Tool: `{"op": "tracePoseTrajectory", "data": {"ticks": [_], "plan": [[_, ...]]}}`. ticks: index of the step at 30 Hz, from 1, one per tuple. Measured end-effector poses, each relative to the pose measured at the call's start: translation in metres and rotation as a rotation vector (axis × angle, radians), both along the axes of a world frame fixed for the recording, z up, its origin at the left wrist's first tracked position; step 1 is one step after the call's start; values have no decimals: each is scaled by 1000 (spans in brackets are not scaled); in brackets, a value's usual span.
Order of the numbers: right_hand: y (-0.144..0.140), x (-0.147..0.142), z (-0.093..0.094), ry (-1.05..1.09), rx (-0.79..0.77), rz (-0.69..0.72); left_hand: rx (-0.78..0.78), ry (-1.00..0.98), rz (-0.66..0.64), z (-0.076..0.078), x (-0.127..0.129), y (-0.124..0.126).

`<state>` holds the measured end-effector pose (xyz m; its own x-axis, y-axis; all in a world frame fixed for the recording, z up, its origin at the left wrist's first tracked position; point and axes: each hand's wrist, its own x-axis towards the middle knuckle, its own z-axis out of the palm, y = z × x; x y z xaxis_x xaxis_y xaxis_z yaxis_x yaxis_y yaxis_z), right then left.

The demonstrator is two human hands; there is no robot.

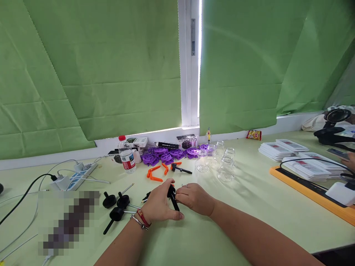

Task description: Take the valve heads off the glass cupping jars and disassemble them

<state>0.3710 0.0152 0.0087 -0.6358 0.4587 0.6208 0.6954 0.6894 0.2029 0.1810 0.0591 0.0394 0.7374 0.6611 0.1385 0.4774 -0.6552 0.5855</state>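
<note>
My left hand [158, 205] is closed round a black plastic part with a long thin arm [174, 200], held just above the table. Close against its right side, my right hand [195, 198] has its fingers pinched together; what they grip is hidden. To the left lie several black round knobs with stub handles and metal rods, such as the near knob [116, 213] and the far knob [109, 200]. Another dark piece [146, 197] is partly covered by my left hand. Beyond my hands lie orange bent pieces [154, 173] and a black handled piece [181, 169].
Glass jars [226, 171] stand behind my right hand. Purple plastic pieces [166, 155] and a water bottle [127, 157] are farther back. A power strip [83, 175] with cables is left. White card stacks [305, 166], an orange-edged board [310, 195] and another person's hand [350, 159] are right.
</note>
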Motion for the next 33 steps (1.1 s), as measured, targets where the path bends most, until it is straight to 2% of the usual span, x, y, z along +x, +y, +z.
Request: {"op": "tracePoseTrajectory", "data": {"ticks": [33], "plan": [[4,-5,-7,25,39,-45,-47,-20,-20,-2,0,4]]}}
